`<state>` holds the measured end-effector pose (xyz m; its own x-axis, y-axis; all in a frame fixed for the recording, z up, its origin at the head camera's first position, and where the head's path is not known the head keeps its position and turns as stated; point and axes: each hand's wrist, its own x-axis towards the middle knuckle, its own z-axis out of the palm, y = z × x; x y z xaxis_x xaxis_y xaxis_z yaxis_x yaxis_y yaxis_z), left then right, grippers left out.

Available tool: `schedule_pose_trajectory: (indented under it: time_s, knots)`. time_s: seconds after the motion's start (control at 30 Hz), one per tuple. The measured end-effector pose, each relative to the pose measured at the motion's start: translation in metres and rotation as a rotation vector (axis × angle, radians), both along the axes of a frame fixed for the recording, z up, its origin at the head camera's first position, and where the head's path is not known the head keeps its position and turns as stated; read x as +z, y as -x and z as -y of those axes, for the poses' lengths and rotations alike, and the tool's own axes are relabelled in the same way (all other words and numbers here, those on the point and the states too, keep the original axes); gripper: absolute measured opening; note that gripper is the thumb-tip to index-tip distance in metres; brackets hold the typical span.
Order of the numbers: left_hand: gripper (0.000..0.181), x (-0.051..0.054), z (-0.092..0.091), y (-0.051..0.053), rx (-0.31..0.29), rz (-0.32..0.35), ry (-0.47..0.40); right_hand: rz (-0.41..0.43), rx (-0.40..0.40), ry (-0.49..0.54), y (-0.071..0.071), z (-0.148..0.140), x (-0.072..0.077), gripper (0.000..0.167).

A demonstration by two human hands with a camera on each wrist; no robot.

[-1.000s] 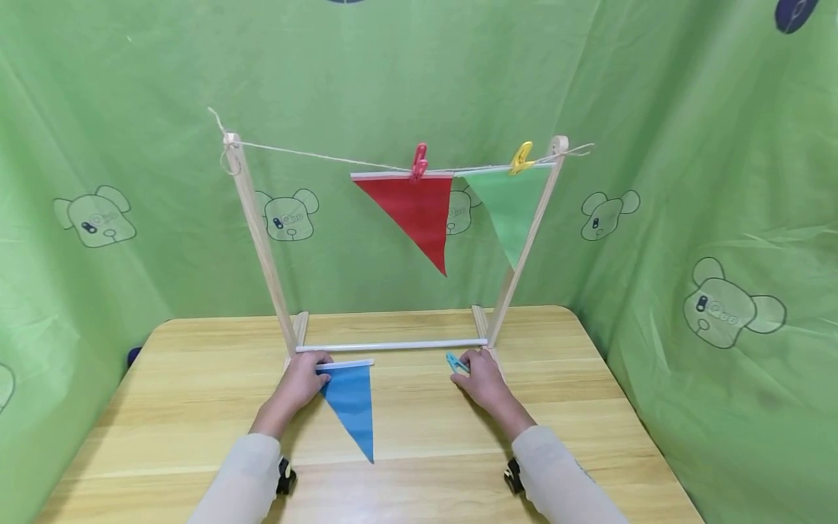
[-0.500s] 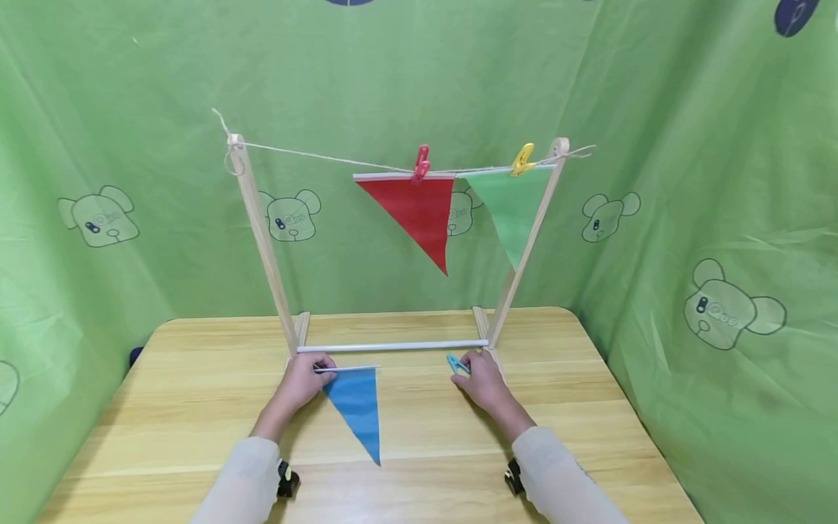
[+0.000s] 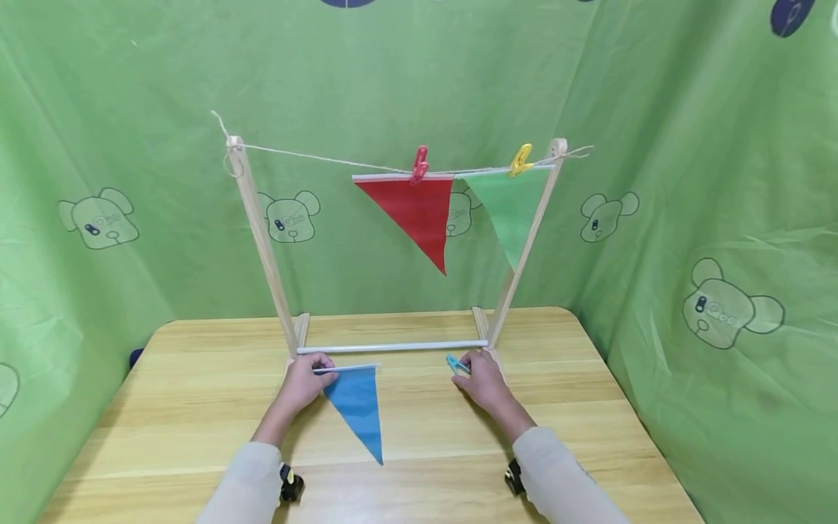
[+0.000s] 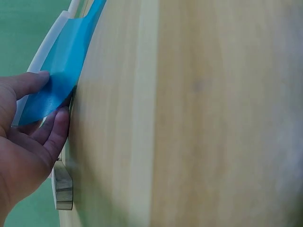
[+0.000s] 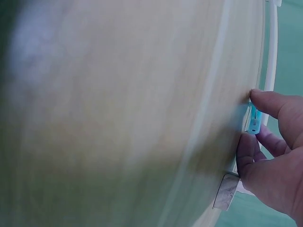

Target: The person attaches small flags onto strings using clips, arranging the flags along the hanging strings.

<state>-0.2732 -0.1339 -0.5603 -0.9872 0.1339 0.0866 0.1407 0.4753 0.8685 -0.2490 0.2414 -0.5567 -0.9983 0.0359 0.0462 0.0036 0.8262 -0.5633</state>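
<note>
My left hand (image 3: 304, 383) pinches the white-edged top corner of a blue triangular flag (image 3: 358, 407). In the left wrist view the thumb lies over the flag's (image 4: 59, 71) white band, with fingers behind it. Near the foot of the right post, my right hand (image 3: 484, 380) holds a light-blue clothespin (image 3: 456, 364) between thumb and fingers; in the right wrist view the clothespin (image 5: 254, 120) is partly covered. Above, a string (image 3: 321, 156) carries a red flag (image 3: 419, 215) under a red clothespin (image 3: 420, 164) and a green flag (image 3: 513, 211) under a yellow clothespin (image 3: 521, 160).
Two wooden posts (image 3: 262, 240) on feet hold the string, which sags to the right of its middle. A white rod (image 3: 393, 347) joins them low down. The wooden table (image 3: 419, 480) ends at a green printed curtain (image 3: 393, 73) behind and at both sides.
The blue flag has shifted slightly to the right and its top band has tilted in my left hand. My right hand has stayed in place with the clothespin.
</note>
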Motion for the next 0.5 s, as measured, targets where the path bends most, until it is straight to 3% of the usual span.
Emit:
schedule_pose_trajectory:
  time_s: [0.27, 0.5]
  knots:
    - [0.012, -0.0023, 0.0002, -0.0008, 0.019, -0.002, -0.043, -0.015, 0.009, -0.02, -0.0005, -0.0015, 0.0015, 0.03]
    - [0.01, 0.0005, -0.0009, -0.0006, 0.012, 0.012, -0.105, -0.002, 0.016, 0.025, -0.0026, -0.002, 0.0095, 0.027]
